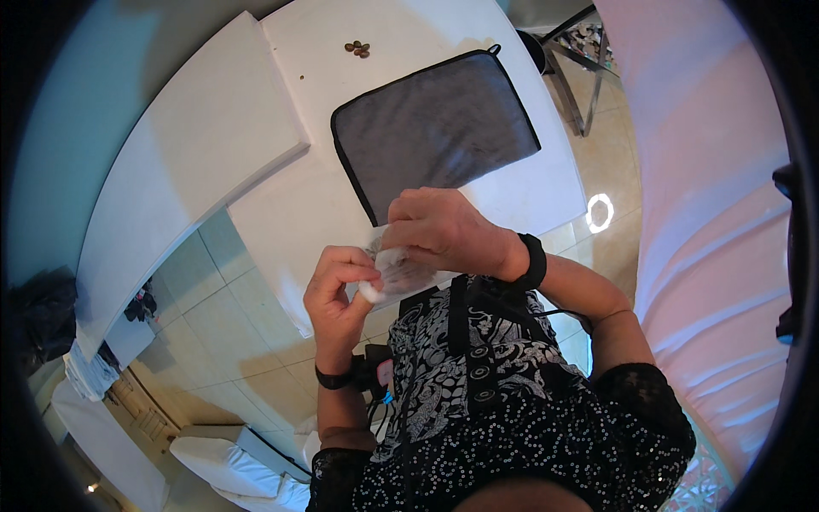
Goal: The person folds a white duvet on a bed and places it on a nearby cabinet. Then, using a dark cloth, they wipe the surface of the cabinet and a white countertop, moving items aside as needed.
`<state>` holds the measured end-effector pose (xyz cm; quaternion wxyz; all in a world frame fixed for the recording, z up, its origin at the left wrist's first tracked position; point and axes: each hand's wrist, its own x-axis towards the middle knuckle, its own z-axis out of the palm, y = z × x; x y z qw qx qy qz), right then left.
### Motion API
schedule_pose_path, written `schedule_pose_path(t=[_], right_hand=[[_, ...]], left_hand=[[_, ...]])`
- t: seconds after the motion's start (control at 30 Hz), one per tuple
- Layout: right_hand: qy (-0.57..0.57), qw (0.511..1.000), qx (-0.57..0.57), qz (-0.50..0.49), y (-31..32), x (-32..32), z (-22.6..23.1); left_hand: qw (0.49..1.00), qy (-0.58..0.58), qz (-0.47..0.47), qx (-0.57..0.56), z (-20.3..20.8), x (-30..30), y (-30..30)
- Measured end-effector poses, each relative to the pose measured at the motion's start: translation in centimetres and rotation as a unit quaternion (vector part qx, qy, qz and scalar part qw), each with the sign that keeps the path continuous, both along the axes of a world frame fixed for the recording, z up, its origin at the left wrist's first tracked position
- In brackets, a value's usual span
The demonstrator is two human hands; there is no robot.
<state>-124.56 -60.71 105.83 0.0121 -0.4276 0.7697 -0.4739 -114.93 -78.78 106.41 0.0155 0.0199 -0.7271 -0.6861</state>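
A clear, thin plastic bag (411, 280) is stretched between my two hands, close in front of my body at the table's near edge. My left hand (334, 288) pinches its left end, where a bunched white bit (370, 293) shows at the fingertips; whether this is plastic or something else I cannot tell. Closed on the bag's upper part is my right hand (444, 229), its fingers bent and the fingertips partly hidden. Just beyond the hands lies a dark grey cloth (431, 119) with black edging and a small loop at its far corner.
The white table (299, 30) bears several small brown nut-like pieces (357, 49) beyond the cloth, with one tiny speck (302, 78) apart from them. A raised white shelf (200, 111) adjoins at the left. Pink draped fabric (699, 196) hangs at the right, near a metal-legged stand (583, 94).
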Motion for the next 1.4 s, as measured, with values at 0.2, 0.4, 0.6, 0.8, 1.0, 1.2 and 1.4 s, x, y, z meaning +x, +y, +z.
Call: schedule_pose_path(t=[0.2, 0.4, 0.6, 0.8, 1.0, 1.2, 1.4], right_hand=[[-0.148, 0.989, -0.022, -0.011, -0.1, 1.8, -1.8], [-0.355, 0.931, -0.067, -0.051, -0.2, 2.7, -2.8], [-0.473, 0.862, -0.168, -0.063, 0.9, 2.7, -2.9], [-0.320, 0.941, -0.074, -0.077, 1.1, 4.6, -4.5], [-0.287, 0.950, -0.041, -0.118, -0.3, 5.3, -4.4], [-0.270, 0.951, -0.057, -0.136, -0.6, 5.1, -5.1], [-0.353, 0.918, -0.063, -0.168, -0.8, 5.3, -4.8]], left_hand=[[0.997, -0.047, 0.052, -0.034, -2.9, 0.8, 1.8], [0.987, -0.090, 0.124, 0.044, -3.6, 0.9, 3.0], [0.989, -0.016, 0.140, -0.049, -5.0, 0.9, 2.6], [0.977, -0.100, 0.174, 0.066, -5.4, 1.2, 3.3], [0.975, -0.104, 0.167, 0.105, -5.2, 0.9, 4.5], [0.993, -0.074, 0.086, 0.009, -5.9, 1.0, 3.2], [0.995, -0.065, -0.015, -0.073, -5.4, 0.1, 2.0]])
